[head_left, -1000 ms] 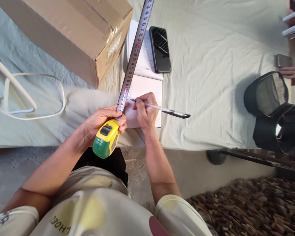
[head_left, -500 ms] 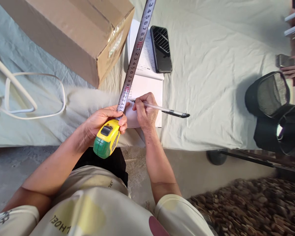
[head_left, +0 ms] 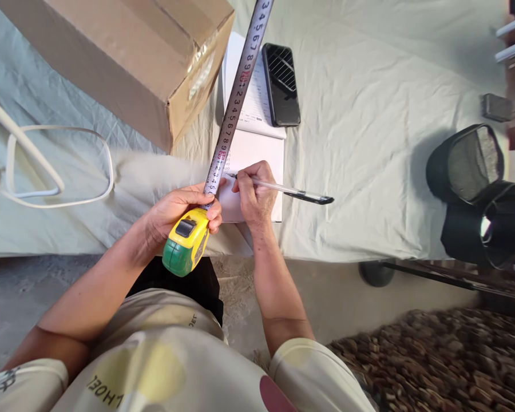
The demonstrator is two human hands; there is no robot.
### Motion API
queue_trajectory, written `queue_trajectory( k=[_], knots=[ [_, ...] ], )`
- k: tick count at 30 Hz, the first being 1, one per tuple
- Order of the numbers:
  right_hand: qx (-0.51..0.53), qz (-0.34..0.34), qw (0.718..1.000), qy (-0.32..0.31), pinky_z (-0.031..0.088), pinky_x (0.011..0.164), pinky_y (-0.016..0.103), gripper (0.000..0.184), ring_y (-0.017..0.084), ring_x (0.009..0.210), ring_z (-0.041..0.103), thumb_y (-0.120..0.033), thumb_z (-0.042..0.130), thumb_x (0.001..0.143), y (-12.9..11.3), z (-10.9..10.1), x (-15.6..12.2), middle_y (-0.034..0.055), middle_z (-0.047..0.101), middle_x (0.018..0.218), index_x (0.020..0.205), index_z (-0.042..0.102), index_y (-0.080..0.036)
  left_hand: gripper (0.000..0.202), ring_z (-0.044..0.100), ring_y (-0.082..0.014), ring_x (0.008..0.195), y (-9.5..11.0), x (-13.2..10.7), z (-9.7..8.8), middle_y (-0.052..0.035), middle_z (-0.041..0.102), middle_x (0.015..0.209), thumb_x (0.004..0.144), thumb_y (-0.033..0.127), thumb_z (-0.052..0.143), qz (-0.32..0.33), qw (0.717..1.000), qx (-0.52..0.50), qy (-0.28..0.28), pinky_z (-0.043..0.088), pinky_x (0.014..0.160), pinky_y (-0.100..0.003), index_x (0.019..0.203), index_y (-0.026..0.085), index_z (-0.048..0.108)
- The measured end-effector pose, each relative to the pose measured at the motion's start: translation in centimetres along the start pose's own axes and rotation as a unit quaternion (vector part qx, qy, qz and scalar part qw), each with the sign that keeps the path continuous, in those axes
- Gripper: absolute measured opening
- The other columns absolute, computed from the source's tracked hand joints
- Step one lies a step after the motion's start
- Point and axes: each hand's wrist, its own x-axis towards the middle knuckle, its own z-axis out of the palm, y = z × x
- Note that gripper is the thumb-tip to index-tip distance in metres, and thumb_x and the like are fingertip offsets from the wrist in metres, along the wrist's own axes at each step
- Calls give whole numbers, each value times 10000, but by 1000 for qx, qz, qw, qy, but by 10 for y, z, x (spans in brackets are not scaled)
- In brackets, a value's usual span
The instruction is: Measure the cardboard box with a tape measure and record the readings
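A yellow and green tape measure (head_left: pixel 186 241) is in my left hand (head_left: pixel 184 209), whose thumb and fingers pinch the blade just beyond the case. The extended blade slants up across the notebook and runs out of the top of the view. My right hand (head_left: pixel 256 193) grips a clear pen (head_left: pixel 296 191) with a black cap on its rear end. Its tip meets the open notebook (head_left: pixel 266 147), beside a short column of small handwriting. On the notebook's upper page, which bears writing, a black smartphone (head_left: pixel 281 86) partly rests.
A cardboard box (head_left: pixel 124 63) stands at the upper left, with a white cable (head_left: pixel 60 203) looped below it. At the right are two black caps or containers (head_left: pixel 466 166) and a small dark object (head_left: pixel 496 107). Brown chips (head_left: pixel 438 355) lie heaped below the table's edge.
The pen's rear end has shifted slightly right and up as my right hand moves a little. Another person's hand at the far right has withdrawn from the small dark object.
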Motion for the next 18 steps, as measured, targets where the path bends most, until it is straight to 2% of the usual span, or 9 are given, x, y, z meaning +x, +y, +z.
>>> queue_trajectory(
  k=[6,10,18],
  knots=[
    [-13,-11,1000,17,466,606,312,175,143,564,542,-257,510,882,-2,0,0,-55,552,567,711,474,-258,170,570,-180,530,0,0,0,-23,570,547,852,74,529,1,1000,0,4,499,565,-264,919,164,657],
    [1,-17,999,37,464,587,302,182,128,541,531,-257,504,902,0,0,-1,-63,546,565,723,469,-262,224,568,-182,527,-1,0,0,-23,568,540,845,79,539,2,1000,-7,10,500,562,-264,996,154,687],
    [9,-13,1000,19,472,608,308,167,131,543,556,-258,512,919,3,1,0,-72,557,569,757,473,-257,300,572,-173,540,0,-1,1,-19,578,556,867,73,516,4,1000,1,4,485,580,-257,1112,130,680]
  ],
)
